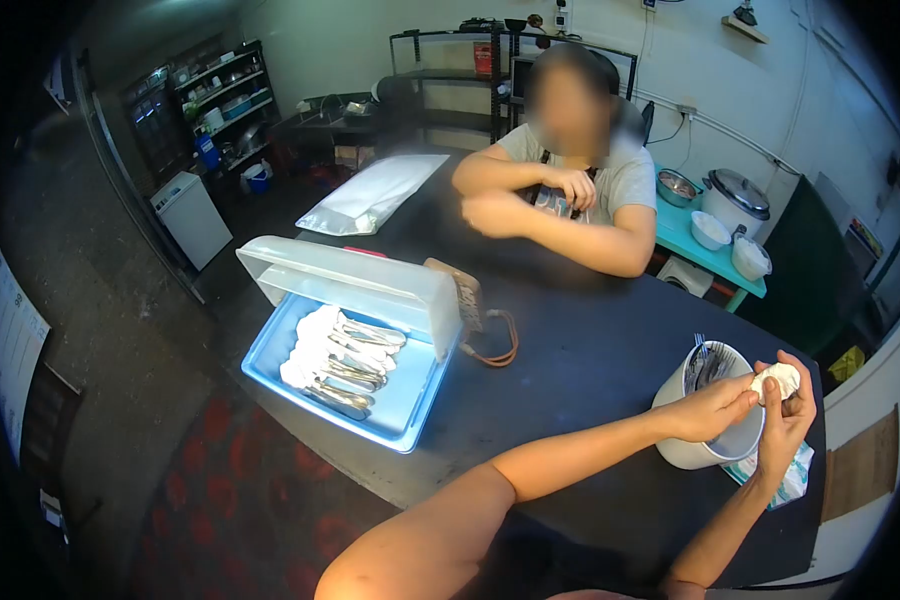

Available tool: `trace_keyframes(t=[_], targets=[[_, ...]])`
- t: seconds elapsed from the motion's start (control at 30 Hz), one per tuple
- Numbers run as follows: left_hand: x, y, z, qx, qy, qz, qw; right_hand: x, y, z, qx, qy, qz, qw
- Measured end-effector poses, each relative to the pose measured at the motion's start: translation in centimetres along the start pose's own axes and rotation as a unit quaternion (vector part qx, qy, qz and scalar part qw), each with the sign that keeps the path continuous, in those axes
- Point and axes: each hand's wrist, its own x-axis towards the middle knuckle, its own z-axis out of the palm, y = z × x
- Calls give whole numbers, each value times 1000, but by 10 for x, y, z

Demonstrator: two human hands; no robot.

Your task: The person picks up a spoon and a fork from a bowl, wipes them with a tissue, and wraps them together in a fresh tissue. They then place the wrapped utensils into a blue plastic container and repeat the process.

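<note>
A pale-walled room with dark shelving [445, 76] sits at the back of my feed, and a black tabletop [560, 375] fills the middle, stretching away from the hands I am watching over. Both are busy at the table's right-hand end: the left hand [712, 406] pinches a crumpled white wad [776, 382] from one side, while the right hand [788, 415] curls its fingers around the other side — so the wad sits between the two, above the table. Just behind the left hand stands a white tub [682, 448] with forks [706, 362] upright in it; I can't tell whether the hand touches its rim. A teal-and-white packet [790, 474] lies below the right hand, beside the tub. Well to the left of the left hand is a blue box [410, 438], its clear lid [355, 285] raised, holding a row of cutlery [355, 365] with white wrapping at one end. Beyond it lies a clear plastic bag [370, 198] with white contents. Across the table from both hands, a person [625, 180] sits with forearms raised — what those fingers hold, I can't make out.
</note>
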Motion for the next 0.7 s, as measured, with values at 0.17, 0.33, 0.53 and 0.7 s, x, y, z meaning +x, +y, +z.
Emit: trace_keyframes(t=[0.17, 0.33, 0.53, 0.7], targets=[[0, 0, 6, 22, 63, 69, 995, -1, -2, 9, 13, 17, 37, 999], [-3, 8, 8, 51, 75, 36, 995, -3, 6, 10, 5, 6, -11, 1000], [-4, 10, 14, 68, 100, 13, 993, -3, 6, 11, -3, 25, -43, 999], [-5, 7, 15, 67, 78, 22, 994, -4, 6, 11, -22, 51, -40, 998]])
